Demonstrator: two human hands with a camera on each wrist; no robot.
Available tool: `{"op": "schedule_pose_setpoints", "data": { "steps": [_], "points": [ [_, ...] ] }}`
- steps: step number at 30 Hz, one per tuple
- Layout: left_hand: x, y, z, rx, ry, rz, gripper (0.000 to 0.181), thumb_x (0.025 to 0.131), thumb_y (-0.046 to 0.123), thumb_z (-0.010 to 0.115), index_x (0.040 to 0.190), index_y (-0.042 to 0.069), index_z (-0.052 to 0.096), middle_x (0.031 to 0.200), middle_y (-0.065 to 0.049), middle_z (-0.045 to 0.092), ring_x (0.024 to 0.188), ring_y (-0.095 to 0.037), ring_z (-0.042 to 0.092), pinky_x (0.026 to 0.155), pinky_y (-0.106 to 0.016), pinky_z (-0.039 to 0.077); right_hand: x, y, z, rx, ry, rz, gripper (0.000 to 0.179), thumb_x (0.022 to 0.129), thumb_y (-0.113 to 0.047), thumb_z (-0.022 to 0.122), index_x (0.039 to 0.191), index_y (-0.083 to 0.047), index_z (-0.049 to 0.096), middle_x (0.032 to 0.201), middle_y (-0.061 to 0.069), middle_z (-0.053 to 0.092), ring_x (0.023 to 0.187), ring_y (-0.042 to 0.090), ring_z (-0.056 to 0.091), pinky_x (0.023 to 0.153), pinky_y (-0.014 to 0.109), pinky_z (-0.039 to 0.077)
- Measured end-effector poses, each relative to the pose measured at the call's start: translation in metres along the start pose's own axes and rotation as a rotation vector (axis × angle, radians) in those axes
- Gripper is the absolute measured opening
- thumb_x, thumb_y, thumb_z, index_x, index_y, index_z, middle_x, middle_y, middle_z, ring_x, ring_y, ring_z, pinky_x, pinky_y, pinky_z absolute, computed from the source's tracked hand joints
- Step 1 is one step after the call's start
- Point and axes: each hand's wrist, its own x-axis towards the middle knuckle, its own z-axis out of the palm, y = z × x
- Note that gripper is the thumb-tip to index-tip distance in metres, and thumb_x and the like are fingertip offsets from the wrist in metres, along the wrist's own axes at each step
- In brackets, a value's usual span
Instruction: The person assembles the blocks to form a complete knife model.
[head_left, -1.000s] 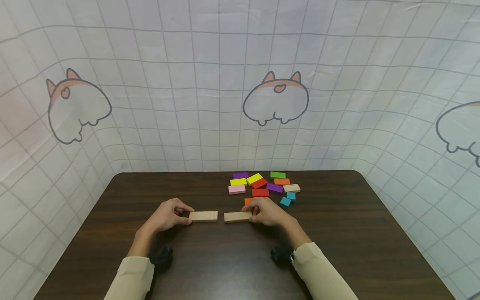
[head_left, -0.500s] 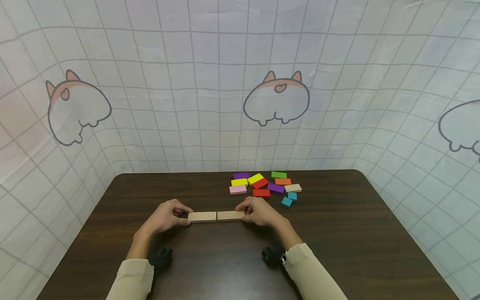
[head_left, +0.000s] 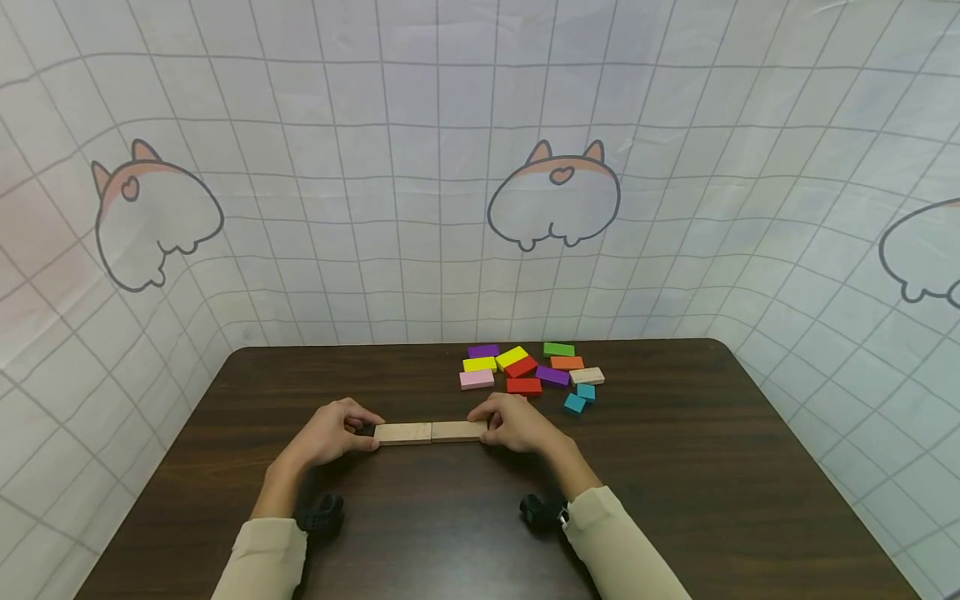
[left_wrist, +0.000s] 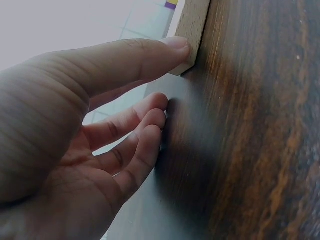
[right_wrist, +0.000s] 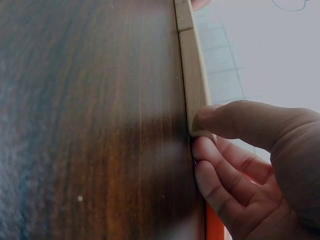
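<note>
Two plain wooden blocks lie flat on the dark table, end to end in one row with their inner ends touching. My left hand (head_left: pixel 330 432) pinches the outer end of the left wooden block (head_left: pixel 402 433) between thumb and index finger. In the left wrist view the thumb presses that block's (left_wrist: pixel 192 30) side, the other fingers curled loosely near the tabletop. My right hand (head_left: pixel 521 425) pinches the outer end of the right wooden block (head_left: pixel 456 431). The right wrist view has the thumb on this block's (right_wrist: pixel 194 75) near side; the index fingertip is hidden.
Behind the right hand lies a loose group of coloured blocks: pink (head_left: pixel 476 380), red (head_left: pixel 523 387), purple (head_left: pixel 552 376), green (head_left: pixel 558 349), small blue ones (head_left: pixel 575 403) and a plain wooden one (head_left: pixel 587 376). A white gridded curtain (head_left: pixel 405 208) stands around the table (head_left: pixel 675 467).
The right hand has slid its wooden block leftward until it met the left block, closing the gap between them. The left hand has stayed almost in place, holding its block.
</note>
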Motion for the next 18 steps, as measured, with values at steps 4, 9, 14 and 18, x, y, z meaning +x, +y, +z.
{"op": "schedule_pose_setpoints", "data": {
  "steps": [4, 9, 14, 18],
  "points": [
    [-0.0008, 0.0001, 0.0000, 0.000, 0.000, 0.001, 0.027, 0.086, 0.021, 0.084, 0.113, 0.016, 0.080, 0.121, -0.009, 0.066, 0.109, -0.027, 0.062, 0.095, -0.049, 0.053, -0.0003, 0.0000, 0.0004, -0.001, 0.003, -0.006, 0.027, 0.090, -0.006, 0.076, 0.117, -0.013, 0.077, 0.097, 0.001, 0.061, 0.080, 0.014, 0.056, 0.071, 0.026, 0.049],
    [-0.0012, -0.0012, 0.0009, -0.001, -0.001, -0.004, 0.027, 0.086, 0.021, 0.084, 0.113, 0.018, 0.080, 0.121, -0.009, 0.065, 0.109, -0.027, 0.063, 0.094, -0.049, 0.053, -0.0014, -0.0012, 0.0001, -0.006, 0.010, -0.021, 0.027, 0.090, -0.005, 0.076, 0.116, -0.013, 0.077, 0.096, 0.000, 0.062, 0.079, 0.013, 0.056, 0.069, 0.025, 0.049],
    [-0.0009, -0.0026, 0.0006, -0.003, -0.001, -0.004, 0.027, 0.086, 0.022, 0.084, 0.112, 0.018, 0.080, 0.120, -0.009, 0.065, 0.108, -0.027, 0.063, 0.093, -0.048, 0.054, -0.0019, -0.0027, 0.0002, 0.000, 0.011, -0.028, 0.027, 0.090, -0.005, 0.075, 0.116, -0.012, 0.077, 0.097, 0.001, 0.063, 0.079, 0.013, 0.056, 0.070, 0.024, 0.049],
    [-0.0011, -0.0027, -0.0008, 0.000, -0.002, -0.007, 0.028, 0.086, 0.022, 0.084, 0.113, 0.018, 0.080, 0.120, -0.009, 0.066, 0.108, -0.027, 0.063, 0.092, -0.048, 0.054, -0.0008, -0.0021, 0.0012, 0.009, 0.008, -0.035, 0.027, 0.090, -0.005, 0.075, 0.116, -0.012, 0.077, 0.099, 0.001, 0.063, 0.079, 0.013, 0.057, 0.071, 0.024, 0.050]
  ]
}}
